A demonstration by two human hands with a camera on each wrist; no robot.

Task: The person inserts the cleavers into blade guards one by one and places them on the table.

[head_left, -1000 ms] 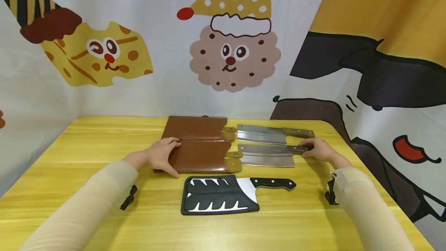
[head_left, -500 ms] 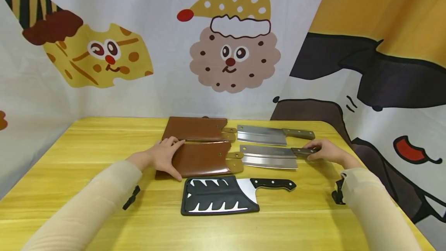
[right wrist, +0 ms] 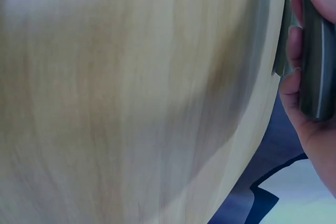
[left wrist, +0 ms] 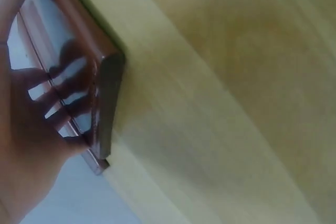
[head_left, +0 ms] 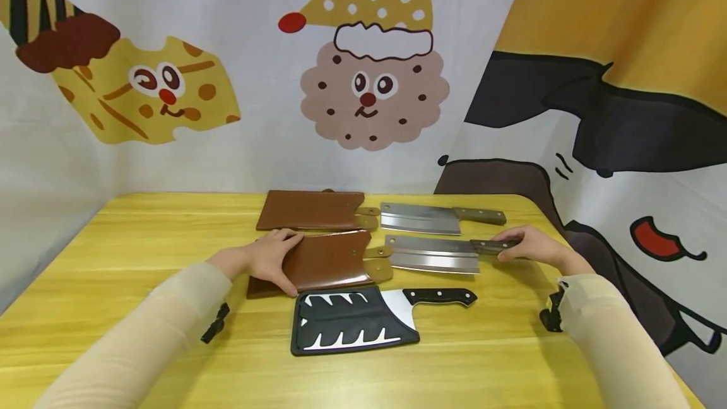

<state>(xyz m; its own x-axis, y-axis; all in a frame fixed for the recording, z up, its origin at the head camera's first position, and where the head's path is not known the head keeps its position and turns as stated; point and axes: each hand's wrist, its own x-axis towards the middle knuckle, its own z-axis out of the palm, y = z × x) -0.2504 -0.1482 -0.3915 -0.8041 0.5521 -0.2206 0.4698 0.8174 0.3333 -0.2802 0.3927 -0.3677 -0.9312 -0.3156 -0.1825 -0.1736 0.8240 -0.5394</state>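
Note:
In the head view my left hand (head_left: 269, 262) holds the near brown leather sheath (head_left: 329, 264) by its left end, thumb at the front edge and fingers over the back edge. The left wrist view shows the fingers spanning the glossy sheath (left wrist: 79, 45). My right hand (head_left: 531, 248) grips the dark handle of the near cleaver (head_left: 431, 254), its bare steel blade pointing left at the sheath's strap end. In the right wrist view fingers and thumb wrap the handle (right wrist: 317, 61). Whether the blade tip is under the strap cannot be told.
Behind lie a second brown sheath (head_left: 309, 210) and a second cleaver (head_left: 420, 218) with a wooden handle. In front is a black-handled cleaver (head_left: 440, 296) in a black and white blade guard (head_left: 346, 320). All lie on the yellow wood table (head_left: 454, 371); a cartoon curtain (head_left: 255, 163) hangs behind.
The near sheath and near cleaver have moved slightly toward me, away from the back pair, and the sheath has turned a little. Both hands keep hold. The head view has shifted slightly.

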